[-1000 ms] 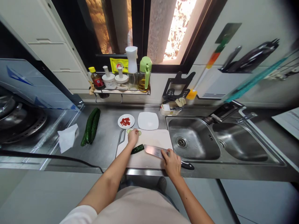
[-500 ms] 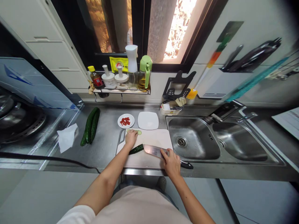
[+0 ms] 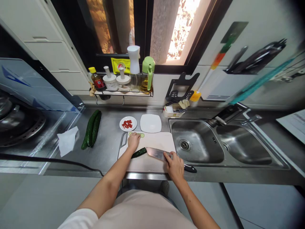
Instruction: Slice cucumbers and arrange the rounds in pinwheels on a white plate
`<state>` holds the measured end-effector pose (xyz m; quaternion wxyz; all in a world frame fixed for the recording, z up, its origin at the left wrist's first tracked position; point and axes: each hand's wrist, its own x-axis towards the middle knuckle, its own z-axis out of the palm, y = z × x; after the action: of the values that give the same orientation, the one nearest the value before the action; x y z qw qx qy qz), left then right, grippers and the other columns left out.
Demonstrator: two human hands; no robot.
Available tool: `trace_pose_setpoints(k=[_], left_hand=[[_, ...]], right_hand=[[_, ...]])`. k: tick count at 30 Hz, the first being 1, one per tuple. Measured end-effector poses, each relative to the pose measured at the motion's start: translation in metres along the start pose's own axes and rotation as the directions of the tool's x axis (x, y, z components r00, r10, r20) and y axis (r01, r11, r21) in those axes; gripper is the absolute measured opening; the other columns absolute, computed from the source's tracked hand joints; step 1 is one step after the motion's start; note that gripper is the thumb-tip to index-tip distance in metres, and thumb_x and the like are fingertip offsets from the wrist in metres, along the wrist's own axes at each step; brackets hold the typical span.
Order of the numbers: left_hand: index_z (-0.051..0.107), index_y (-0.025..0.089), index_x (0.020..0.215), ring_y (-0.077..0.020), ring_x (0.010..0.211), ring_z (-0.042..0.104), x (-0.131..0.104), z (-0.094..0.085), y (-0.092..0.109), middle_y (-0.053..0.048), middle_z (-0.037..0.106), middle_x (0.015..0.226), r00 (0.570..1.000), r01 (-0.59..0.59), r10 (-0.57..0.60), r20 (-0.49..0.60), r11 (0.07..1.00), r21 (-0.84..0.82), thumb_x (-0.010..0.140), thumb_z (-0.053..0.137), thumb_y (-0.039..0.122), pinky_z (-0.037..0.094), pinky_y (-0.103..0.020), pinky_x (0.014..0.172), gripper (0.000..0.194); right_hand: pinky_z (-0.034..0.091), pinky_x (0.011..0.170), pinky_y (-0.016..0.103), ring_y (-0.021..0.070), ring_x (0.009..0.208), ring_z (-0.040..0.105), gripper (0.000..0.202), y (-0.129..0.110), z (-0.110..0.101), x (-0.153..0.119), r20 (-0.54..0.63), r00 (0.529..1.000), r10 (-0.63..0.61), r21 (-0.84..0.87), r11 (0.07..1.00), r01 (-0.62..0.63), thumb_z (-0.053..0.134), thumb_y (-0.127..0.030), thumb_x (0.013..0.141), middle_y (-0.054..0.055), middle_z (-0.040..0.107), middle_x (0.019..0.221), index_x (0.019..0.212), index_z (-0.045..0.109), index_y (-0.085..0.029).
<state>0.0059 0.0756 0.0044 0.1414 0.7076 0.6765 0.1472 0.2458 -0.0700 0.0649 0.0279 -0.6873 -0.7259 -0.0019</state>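
Observation:
My right hand [image 3: 175, 163] grips a kitchen knife [image 3: 156, 153] with a broad blade and black handle, its blade flat over the cutting board [image 3: 152, 164] and pointing left. Fingers bunched, my left hand [image 3: 134, 141] is closed on pale green cucumber slices [image 3: 142, 135] at the board's far edge; its fingertips partly cover them. A cut piece of dark green cucumber [image 3: 139, 152] lies between the hands, one end by the knife tip, the other partly behind my left wrist.
Behind the board stand a small plate of chopped red pieces [image 3: 127, 124] and a white square plate [image 3: 150, 123]. Two whole cucumbers [image 3: 91, 128] and a white paper towel [image 3: 67, 140] lie left. To the right is a double sink [image 3: 199, 141]. A condiment shelf [image 3: 124, 93] hangs under the window.

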Motion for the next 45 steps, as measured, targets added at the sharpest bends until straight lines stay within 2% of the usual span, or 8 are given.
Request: trace_pose_setpoints(k=[6,10,16,19,29,34,39,45], left_hand=[[0.07,0.027,0.1,-0.0227,0.101,0.05,0.0,-0.004,0.002,-0.007,0.061,0.099,0.999,0.035,-0.035,-0.003,0.998,-0.056,0.089,0.05,0.033,0.039,-0.031,0.082,0.024],[0.068,0.025,0.101,-0.0229,0.1,0.051,-0.005,-0.008,0.001,-0.007,0.062,0.099,0.986,0.135,-0.149,-0.079,0.978,-0.16,0.086,0.053,0.031,0.04,-0.032,0.084,0.022],[0.069,0.025,0.099,-0.0222,0.096,0.055,-0.033,-0.013,-0.012,-0.006,0.064,0.097,0.966,0.218,-0.245,-0.083,0.943,-0.249,0.082,0.057,0.029,0.042,-0.032,0.083,0.021],[0.07,0.025,0.098,-0.0208,0.094,0.056,-0.05,-0.013,-0.017,-0.005,0.064,0.096,0.965,0.225,-0.252,-0.074,0.939,-0.261,0.082,0.056,0.03,0.043,-0.03,0.083,0.021],[0.067,0.024,0.098,-0.0192,0.093,0.056,-0.088,-0.012,-0.02,-0.004,0.065,0.096,0.981,0.13,-0.168,-0.099,0.942,-0.311,0.085,0.051,0.032,0.043,-0.03,0.085,0.021],[0.063,0.022,0.099,-0.0195,0.096,0.055,-0.101,-0.014,-0.011,-0.006,0.063,0.099,0.992,-0.013,-0.023,-0.123,0.957,-0.29,0.087,0.049,0.032,0.042,-0.031,0.088,0.02],[0.058,0.023,0.107,-0.0206,0.102,0.054,-0.105,-0.012,0.001,-0.005,0.061,0.108,0.983,-0.18,0.178,-0.03,0.953,-0.243,0.08,0.061,0.032,0.039,-0.034,0.091,0.029],[0.056,0.024,0.113,-0.0201,0.105,0.054,-0.096,-0.009,0.005,-0.004,0.062,0.111,0.979,-0.187,0.2,0.033,0.955,-0.228,0.081,0.06,0.027,0.038,-0.035,0.092,0.033]], right_hand=[[0.029,0.073,0.028,0.0169,0.093,0.048,0.05,-0.001,0.002,0.003,-0.011,1.0,0.025,0.036,0.999,-0.025,0.057,-0.013,0.078,0.006,0.05,0.116,0.124,0.056,-0.033],[0.03,0.072,0.027,0.017,0.095,0.049,0.049,-0.001,0.002,0.005,0.006,0.999,0.052,0.079,0.996,-0.052,0.053,-0.012,0.079,0.006,0.049,0.116,0.124,0.056,-0.032],[0.031,0.07,0.027,0.0166,0.092,0.048,0.052,-0.001,0.004,0.009,0.013,0.998,0.054,0.086,0.995,-0.055,0.056,-0.012,0.075,0.005,0.049,0.113,0.124,0.057,-0.031],[0.031,0.071,0.027,0.0161,0.09,0.048,0.052,-0.004,0.004,0.011,0.011,0.999,0.049,0.093,0.994,-0.049,0.056,-0.012,0.076,0.005,0.049,0.113,0.124,0.057,-0.031],[0.032,0.071,0.025,0.0145,0.088,0.05,0.047,-0.012,0.005,0.008,0.001,0.999,0.052,0.168,0.984,-0.052,0.052,-0.01,0.078,0.005,0.05,0.109,0.121,0.059,-0.028],[0.033,0.065,0.023,0.0104,0.074,0.049,0.04,-0.016,0.006,0.008,0.033,0.994,0.105,0.233,0.966,-0.11,0.05,-0.012,0.082,0.002,0.05,0.1,0.118,0.06,-0.027],[0.035,0.061,0.022,0.0091,0.07,0.053,0.032,-0.02,0.007,0.012,0.093,0.982,0.162,0.344,0.921,-0.184,0.043,-0.022,0.09,0.001,0.051,0.1,0.117,0.06,-0.025],[0.04,0.071,0.021,0.0123,0.081,0.057,0.032,-0.023,0.013,0.016,0.109,0.989,0.097,0.469,0.872,-0.138,0.037,-0.024,0.093,0.002,0.053,0.091,0.112,0.062,-0.019]])
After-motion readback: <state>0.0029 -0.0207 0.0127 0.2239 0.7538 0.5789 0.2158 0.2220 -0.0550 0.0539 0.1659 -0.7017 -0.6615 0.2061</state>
